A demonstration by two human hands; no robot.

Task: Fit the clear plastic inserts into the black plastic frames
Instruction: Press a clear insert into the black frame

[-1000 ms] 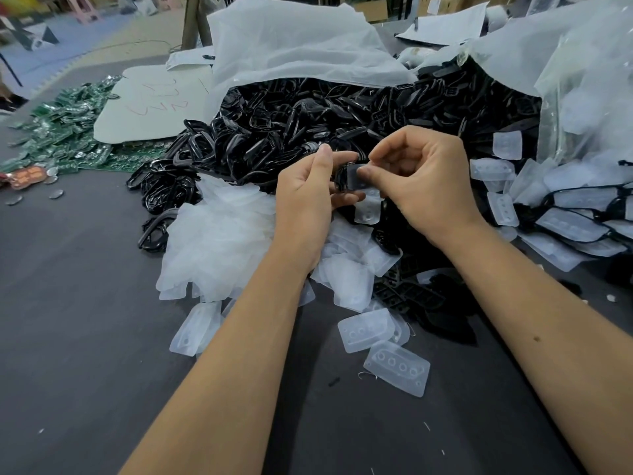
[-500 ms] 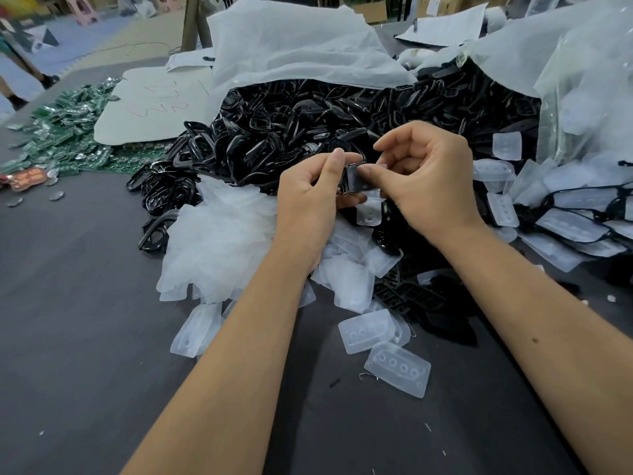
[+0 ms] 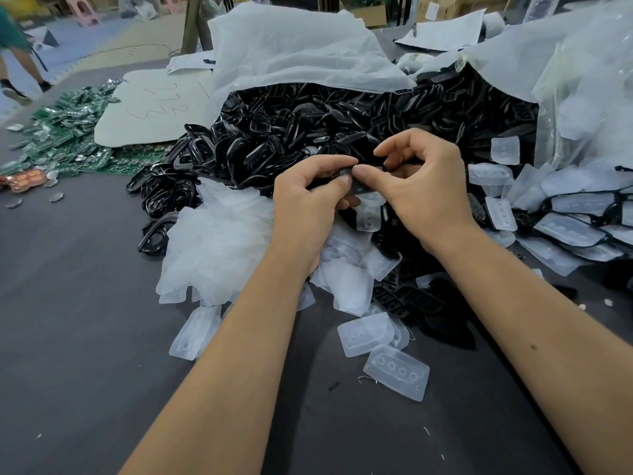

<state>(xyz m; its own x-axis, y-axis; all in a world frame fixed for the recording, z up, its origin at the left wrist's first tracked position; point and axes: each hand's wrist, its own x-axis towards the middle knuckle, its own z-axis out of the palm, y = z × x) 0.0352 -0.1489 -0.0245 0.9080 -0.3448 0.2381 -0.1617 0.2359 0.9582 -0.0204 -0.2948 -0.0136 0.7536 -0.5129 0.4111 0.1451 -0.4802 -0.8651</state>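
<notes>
My left hand (image 3: 310,197) and my right hand (image 3: 421,190) meet in the middle of the view, both pinching one small black frame with a clear insert (image 3: 358,188) between thumbs and fingers. Most of that piece is hidden by my fingers. A big heap of black frames (image 3: 308,132) spills from a white bag behind my hands. Loose clear inserts (image 3: 219,245) lie piled under and left of my hands, and two lie apart near me (image 3: 397,371). Frames holding clear inserts (image 3: 568,231) are stacked at the right.
Green circuit boards (image 3: 61,135) cover the far left of the dark table (image 3: 75,303). A white sheet (image 3: 154,111) lies beside them. Clear plastic bags (image 3: 582,97) rise at the right. A person's legs (image 3: 17,73) show at the far left.
Both hands have closed in on the piece, with thumbs now pressed together over it. The person at the far left has come into view.
</notes>
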